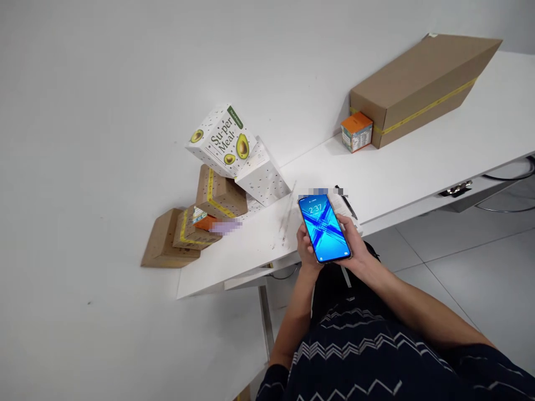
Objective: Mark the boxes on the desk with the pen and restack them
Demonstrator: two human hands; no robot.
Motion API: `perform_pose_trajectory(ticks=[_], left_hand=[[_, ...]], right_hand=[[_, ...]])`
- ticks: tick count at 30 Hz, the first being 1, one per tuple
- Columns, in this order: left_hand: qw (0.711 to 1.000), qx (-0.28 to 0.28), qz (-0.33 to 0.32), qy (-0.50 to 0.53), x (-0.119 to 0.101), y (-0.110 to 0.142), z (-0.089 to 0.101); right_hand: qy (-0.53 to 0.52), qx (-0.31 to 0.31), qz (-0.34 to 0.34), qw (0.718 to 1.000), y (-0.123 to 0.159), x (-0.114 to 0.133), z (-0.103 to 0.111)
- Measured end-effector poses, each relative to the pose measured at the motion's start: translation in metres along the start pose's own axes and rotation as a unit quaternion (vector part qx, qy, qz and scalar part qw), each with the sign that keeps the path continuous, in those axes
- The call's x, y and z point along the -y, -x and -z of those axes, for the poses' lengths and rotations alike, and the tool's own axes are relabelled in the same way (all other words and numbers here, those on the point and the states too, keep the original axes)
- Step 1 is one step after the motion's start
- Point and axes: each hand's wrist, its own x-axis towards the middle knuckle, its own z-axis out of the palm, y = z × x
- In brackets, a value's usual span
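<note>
A smartphone (326, 228) with a lit blue lock screen reading 2:37 is held upright in front of me, between both hands. My left hand (307, 248) wraps round its left edge, fingertips showing at the side. Along the right edge, my right hand (355, 242) grips the phone with the thumb by the screen. Behind the phone, partly hidden, lie a printed paper (340, 206) and a black pen (348, 201) on the white table (267, 234).
On the left are stacked cardboard boxes (167, 239), a white avocado-print box (225, 142) and a white speckled box (265, 175). At the back right, a small orange box (356, 132) stands against a long taped carton (418, 92). Cables (510, 178) hang at the table's front edge.
</note>
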Motion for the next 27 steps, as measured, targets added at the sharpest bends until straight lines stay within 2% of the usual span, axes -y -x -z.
perform_pose_trajectory(ticks=[2, 4, 6, 7, 8, 10, 11, 14, 16, 18, 19, 21, 24, 27], left_hand=[[0.999, -0.009, -0.047, -0.024, -0.005, 0.0, 0.008], [0.992, -0.02, -0.116, -0.051, -0.007, -0.001, 0.014], [0.984, -0.031, -0.163, -0.073, -0.007, -0.004, 0.018], [0.981, -0.035, -0.169, -0.083, -0.006, -0.008, 0.019], [0.98, -0.039, -0.171, -0.099, -0.005, -0.013, 0.019], [0.973, -0.048, -0.169, -0.149, -0.004, -0.027, 0.019], [0.968, -0.054, -0.168, -0.178, -0.003, -0.035, 0.018], [0.951, -0.053, -0.177, -0.248, -0.005, -0.056, 0.014], [0.939, -0.023, -0.2, -0.278, -0.007, -0.065, 0.012], [0.927, 0.01, -0.221, -0.304, -0.01, -0.07, 0.011], [0.92, 0.021, -0.226, -0.319, -0.01, -0.073, 0.01], [0.908, 0.027, -0.223, -0.354, -0.013, -0.082, 0.008], [0.89, 0.022, -0.202, -0.409, -0.016, -0.107, 0.004], [0.879, 0.019, -0.173, -0.444, -0.019, -0.145, 0.0]], right_hand=[[0.049, -0.036, 0.054, 0.997, 0.006, 0.013, 0.0], [0.112, -0.074, 0.137, 0.981, 0.012, 0.032, 0.004], [0.202, -0.14, 0.239, 0.939, 0.019, 0.055, 0.012], [0.261, -0.192, 0.29, 0.901, 0.021, 0.066, 0.019], [0.329, -0.253, 0.333, 0.847, 0.023, 0.077, 0.028], [0.484, -0.369, 0.369, 0.702, 0.024, 0.095, 0.047], [0.559, -0.406, 0.36, 0.627, 0.023, 0.103, 0.056], [0.72, -0.451, 0.313, 0.425, 0.016, 0.115, 0.079], [0.773, -0.472, 0.285, 0.316, 0.008, 0.119, 0.087], [0.802, -0.483, 0.255, 0.242, 0.001, 0.122, 0.092], [0.813, -0.482, 0.241, 0.221, -0.003, 0.124, 0.094], [0.826, -0.479, 0.218, 0.201, -0.008, 0.128, 0.097], [0.83, -0.482, 0.19, 0.209, -0.012, 0.134, 0.101], [0.832, -0.479, 0.174, 0.222, -0.012, 0.137, 0.098]])
